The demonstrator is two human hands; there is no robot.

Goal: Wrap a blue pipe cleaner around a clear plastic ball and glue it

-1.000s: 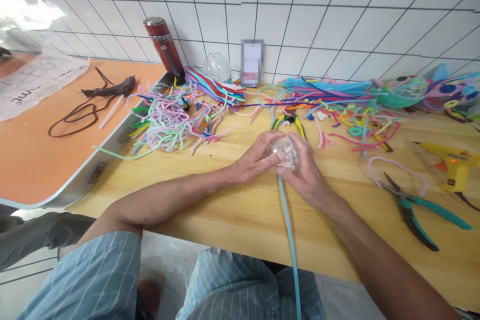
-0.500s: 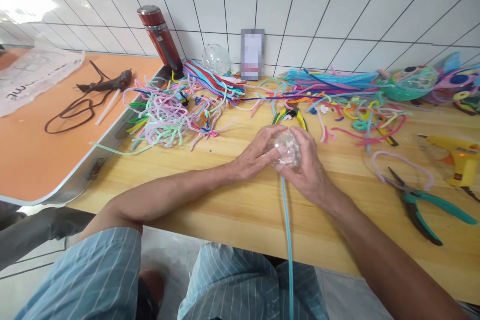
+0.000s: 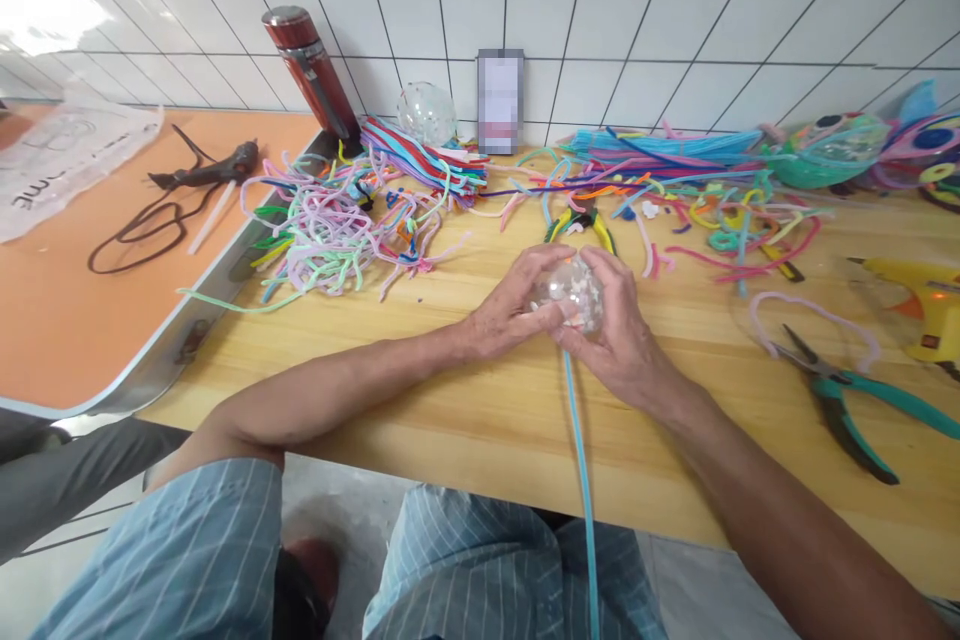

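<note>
A small clear plastic ball (image 3: pixel 574 292) with bits of confetti inside rests at the middle of the wooden table (image 3: pixel 480 420), cupped between both hands. My left hand (image 3: pixel 514 305) wraps its left side with curled fingers. My right hand (image 3: pixel 615 325) closes round its right side and pinches the top end of a long light-blue pipe cleaner (image 3: pixel 579 460) just under the ball. The pipe cleaner runs straight back over the table edge to my lap.
A heap of pastel pipe cleaners (image 3: pixel 337 230) lies left, more colourful ones (image 3: pixel 675 190) at the back right. Teal pliers (image 3: pixel 847 405), a yellow glue gun (image 3: pixel 919 305), yellow-handled pliers (image 3: pixel 581 225), a red flask (image 3: pixel 311 80), a second clear ball (image 3: pixel 425 112) and a black glue gun (image 3: pixel 210 170) on the orange table.
Both hands stay on the clear ball with only slight finger shifts. The view has tipped down a little, so everything sits a bit higher in the picture.
</note>
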